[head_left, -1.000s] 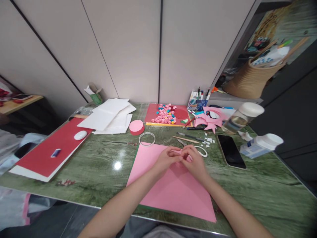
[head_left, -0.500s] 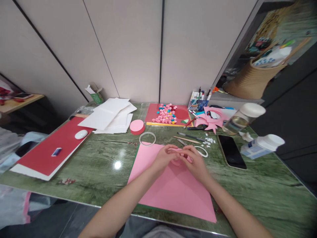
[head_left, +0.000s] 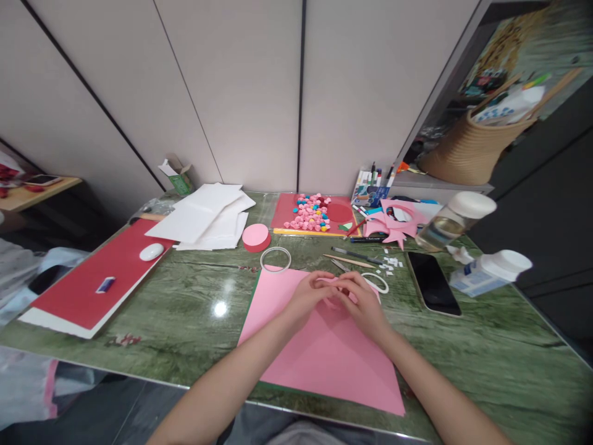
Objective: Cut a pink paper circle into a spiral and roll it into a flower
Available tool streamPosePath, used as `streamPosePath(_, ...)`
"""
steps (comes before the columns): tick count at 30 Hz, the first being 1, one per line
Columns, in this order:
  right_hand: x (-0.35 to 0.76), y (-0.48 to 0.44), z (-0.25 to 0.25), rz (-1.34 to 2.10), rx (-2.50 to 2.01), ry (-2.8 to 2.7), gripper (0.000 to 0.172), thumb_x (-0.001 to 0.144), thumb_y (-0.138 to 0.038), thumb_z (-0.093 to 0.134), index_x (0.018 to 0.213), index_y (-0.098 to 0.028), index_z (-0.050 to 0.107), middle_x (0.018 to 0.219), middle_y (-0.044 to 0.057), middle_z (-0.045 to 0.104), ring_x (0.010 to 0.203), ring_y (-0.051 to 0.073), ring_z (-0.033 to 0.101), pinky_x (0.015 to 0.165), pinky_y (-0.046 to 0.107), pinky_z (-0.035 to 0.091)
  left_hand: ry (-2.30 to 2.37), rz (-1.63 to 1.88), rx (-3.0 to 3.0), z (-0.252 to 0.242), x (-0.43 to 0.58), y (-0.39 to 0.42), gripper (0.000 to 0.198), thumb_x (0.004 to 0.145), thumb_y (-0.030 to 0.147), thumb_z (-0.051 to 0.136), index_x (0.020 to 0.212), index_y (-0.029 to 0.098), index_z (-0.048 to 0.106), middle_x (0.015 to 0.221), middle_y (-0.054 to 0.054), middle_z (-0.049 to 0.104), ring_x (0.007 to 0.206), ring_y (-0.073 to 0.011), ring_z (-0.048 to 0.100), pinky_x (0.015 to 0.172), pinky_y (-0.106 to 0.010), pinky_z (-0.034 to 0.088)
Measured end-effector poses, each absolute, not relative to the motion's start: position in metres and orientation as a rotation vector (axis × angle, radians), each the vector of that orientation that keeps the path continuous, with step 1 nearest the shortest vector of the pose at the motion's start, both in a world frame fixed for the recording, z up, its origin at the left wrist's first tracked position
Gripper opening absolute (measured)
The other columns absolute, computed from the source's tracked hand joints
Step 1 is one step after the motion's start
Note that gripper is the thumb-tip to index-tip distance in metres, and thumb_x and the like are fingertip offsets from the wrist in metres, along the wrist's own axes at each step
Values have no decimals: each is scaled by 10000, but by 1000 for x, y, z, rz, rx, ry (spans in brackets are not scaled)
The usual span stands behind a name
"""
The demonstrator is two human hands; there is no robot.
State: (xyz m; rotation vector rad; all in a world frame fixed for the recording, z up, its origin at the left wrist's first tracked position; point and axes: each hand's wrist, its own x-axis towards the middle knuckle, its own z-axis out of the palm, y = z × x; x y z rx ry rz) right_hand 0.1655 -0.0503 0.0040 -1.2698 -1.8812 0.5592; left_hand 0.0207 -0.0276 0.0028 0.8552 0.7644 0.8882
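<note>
My left hand (head_left: 306, 298) and my right hand (head_left: 365, 303) meet over the top part of a pink paper sheet (head_left: 324, 361). Fingertips of both hands are pinched together on a small pink paper piece (head_left: 330, 303), partly hidden by the fingers. Beneath the pink sheet a green edge shows. Scissors with white handles (head_left: 380, 284) lie just beyond my right hand, beside a pointed wooden stick (head_left: 348, 261) and a pen (head_left: 356, 254). A white ring (head_left: 264, 262) rests at the sheet's upper left corner.
Several small pink, blue and yellow paper rolls (head_left: 311, 215) lie on a red sheet at the back. Pink discs (head_left: 256, 237), white papers (head_left: 199, 213) and a red board (head_left: 88, 290) are leftward. A phone (head_left: 433, 283), white bottle (head_left: 488, 275) and clear bottle (head_left: 451, 225) stand rightward.
My fingers have shifted very slightly around the pink paper piece. Everything else on the table stays where it was.
</note>
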Motion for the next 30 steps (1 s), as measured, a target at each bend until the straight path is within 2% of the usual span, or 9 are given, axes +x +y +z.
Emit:
streamPosePath(8, 165, -50, 4, 524, -1301, -1814, 36, 746, -217, 532, 716, -200, 544, 833, 34, 491, 760, 159, 501, 661, 289, 407, 725, 859, 849, 1, 22, -29, 399, 580, 233, 674, 935, 131, 523, 716, -42, 625, 578, -121, 573, 624, -282, 441)
streamPosePath(11, 164, -50, 5, 526, -1286, -1801, 99, 738, -219, 547, 659, -194, 494, 786, 23, 486, 773, 162, 496, 661, 283, 397, 730, 852, 841, 4, 24, -31, 387, 572, 215, 679, 917, 128, 526, 740, -53, 628, 621, -128, 581, 625, -273, 443)
streamPosePath(17, 164, -51, 8, 544, -1288, -1789, 41, 751, -229, 528, 727, -197, 539, 801, 26, 489, 654, 127, 489, 603, 265, 406, 797, 880, 821, 7, 23, -30, 430, 552, 240, 694, 924, 135, 507, 692, -33, 625, 553, -106, 566, 584, -248, 433)
streamPosePath(21, 165, -53, 11, 547, -1294, -1807, 107, 778, -269, 507, 807, -209, 592, 829, 33, 493, 624, 117, 495, 628, 279, 427, 814, 902, 803, 4, 20, -27, 440, 557, 246, 685, 944, 146, 500, 668, -11, 611, 535, -92, 551, 555, -228, 421)
streamPosePath(30, 165, -53, 10, 637, -1187, -1919, 205, 827, -236, 435, 958, -247, 592, 938, 59, 498, 918, 177, 493, 796, 325, 418, 749, 849, 857, 1, 18, -25, 358, 585, 165, 634, 926, 156, 525, 682, -7, 599, 561, -91, 549, 570, -224, 409)
